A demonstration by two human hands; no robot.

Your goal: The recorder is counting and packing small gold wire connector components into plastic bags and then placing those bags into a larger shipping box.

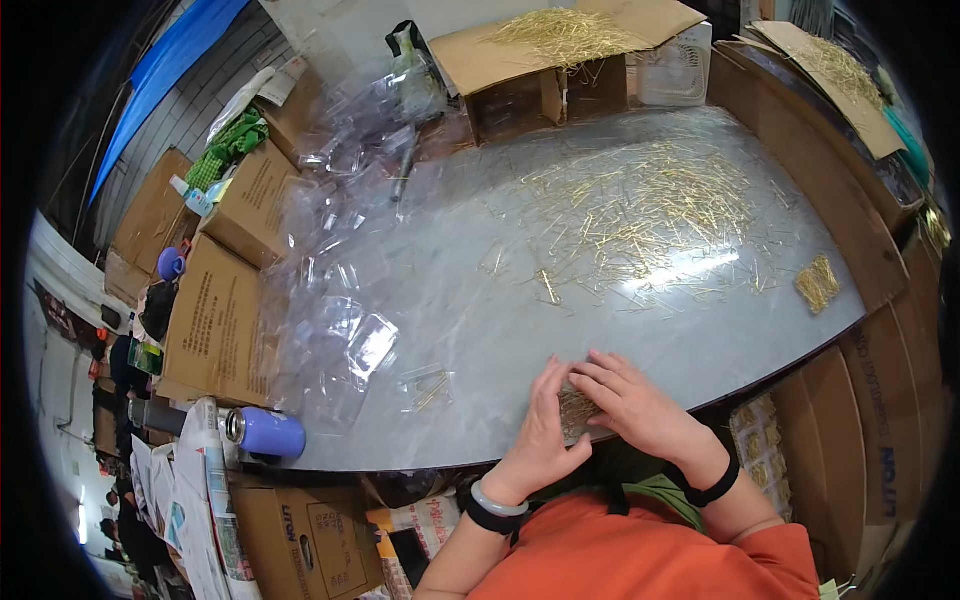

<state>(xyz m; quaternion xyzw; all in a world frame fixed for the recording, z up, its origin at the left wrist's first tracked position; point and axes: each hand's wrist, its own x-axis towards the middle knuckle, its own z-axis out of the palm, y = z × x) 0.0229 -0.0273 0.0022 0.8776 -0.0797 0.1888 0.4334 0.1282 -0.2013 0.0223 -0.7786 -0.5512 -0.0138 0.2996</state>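
Note:
At the near edge of the grey table, my left hand (545,425) and my right hand (632,402) are cupped from both sides around a bundle of thin gold wire pieces (577,410). Part of the bundle shows between the palms; my fingers hide the rest. Farther off lies a wide loose spread of similar gold wire pieces (660,215). A few more (548,287) sit apart, just beyond my fingertips. To the right, a compact block of gold wire pieces (818,284) rests near the table's edge. A small clear plastic box (428,389) with several pieces lies left of my hands.
Many clear plastic boxes (340,330) heap along the table's left side, beside brown cartons (215,320). A purple bottle (268,432) lies at the near left corner. At the back, a cardboard shelf (560,60) carries more gold wire; a cardboard wall (800,180) borders the right.

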